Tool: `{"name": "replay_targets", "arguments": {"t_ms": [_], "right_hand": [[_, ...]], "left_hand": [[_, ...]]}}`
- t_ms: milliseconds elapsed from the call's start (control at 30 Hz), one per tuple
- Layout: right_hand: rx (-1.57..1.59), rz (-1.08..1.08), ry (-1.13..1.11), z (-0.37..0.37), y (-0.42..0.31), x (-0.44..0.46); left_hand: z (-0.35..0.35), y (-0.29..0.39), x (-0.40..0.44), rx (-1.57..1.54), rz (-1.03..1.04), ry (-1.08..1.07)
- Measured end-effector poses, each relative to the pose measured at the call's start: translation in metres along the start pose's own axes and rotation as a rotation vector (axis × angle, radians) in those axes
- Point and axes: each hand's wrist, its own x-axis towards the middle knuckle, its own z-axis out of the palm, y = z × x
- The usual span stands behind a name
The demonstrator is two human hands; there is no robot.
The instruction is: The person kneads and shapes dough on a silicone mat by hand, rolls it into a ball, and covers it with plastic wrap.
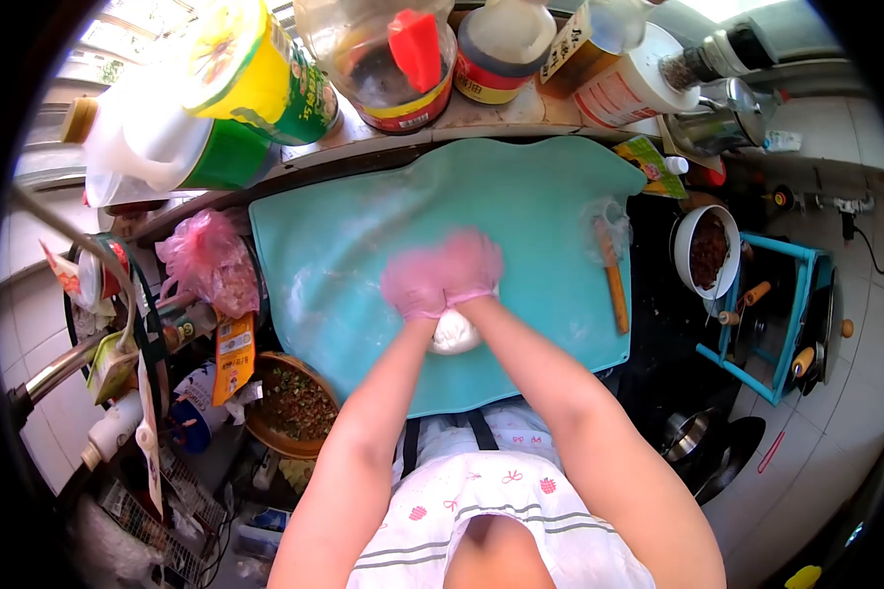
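White dough (455,335) lies on a teal mat (344,211), partly hidden under my wrists and palms. My left hand (413,283), in a pink glove, is on the dough's far side and touches it. Pressed close beside it, my right hand (473,262) wears a matching glove and also rests on the dough. Motion blur smears the fingers of both hands, so their pose is unclear. A wooden rolling pin (614,280) lies at the mat's right side, with clear crumpled plastic around its upper end.
Left of the mat stands a brown bowl of chopped filling (300,407), below a pink plastic bag (209,260). A white bowl of dark food (707,257) sits at right beside a blue rack (781,324). Bottles and a yellow-green tub (255,79) line the back ledge.
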Motion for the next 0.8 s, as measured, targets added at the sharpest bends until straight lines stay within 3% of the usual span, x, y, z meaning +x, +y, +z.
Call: {"name": "replay_targets", "arguments": {"t_ms": [67, 167, 233, 267, 367, 433, 533, 567, 633, 700, 800], "right_hand": [[0.051, 0.063, -0.056, -0.004, -0.004, 0.01], [0.155, 0.094, -0.17, -0.008, -0.002, 0.019], [0.055, 0.006, -0.327, -0.03, -0.005, 0.023], [0.135, -0.025, -0.286, -0.024, 0.004, 0.022], [0.249, -0.171, -0.153, -0.001, 0.034, 0.003], [0.163, -0.348, -0.023, -0.01, 0.032, -0.028], [0.377, -0.205, 0.158, -0.02, 0.024, -0.069], [0.278, -0.219, 0.192, -0.013, 0.027, -0.083], [0.102, -0.202, 0.261, -0.017, 0.019, -0.119], [-0.027, -0.14, 0.274, -0.023, 0.009, -0.153], [-0.099, -0.121, 0.273, -0.004, 0.022, -0.16]], "left_hand": [[-0.026, 0.026, 0.017, 0.049, -0.145, -0.256], [0.001, 0.002, 0.023, 0.009, -0.006, -0.107], [0.01, -0.026, 0.043, -0.002, 0.176, -0.183], [0.007, -0.033, 0.045, -0.004, 0.26, -0.224], [-0.052, 0.005, 0.017, -0.877, -0.371, -0.43], [-0.061, -0.001, 0.005, -0.73, -0.272, -0.366], [-0.068, 0.0, -0.031, -0.412, 0.02, -0.168], [-0.07, 0.002, -0.05, -0.284, 0.14, -0.084], [-0.07, 0.013, -0.085, -0.106, 0.179, 0.072], [-0.062, 0.006, -0.116, -0.176, 0.359, 0.231], [-0.053, -0.005, -0.131, -0.008, 0.223, -0.03]]}}
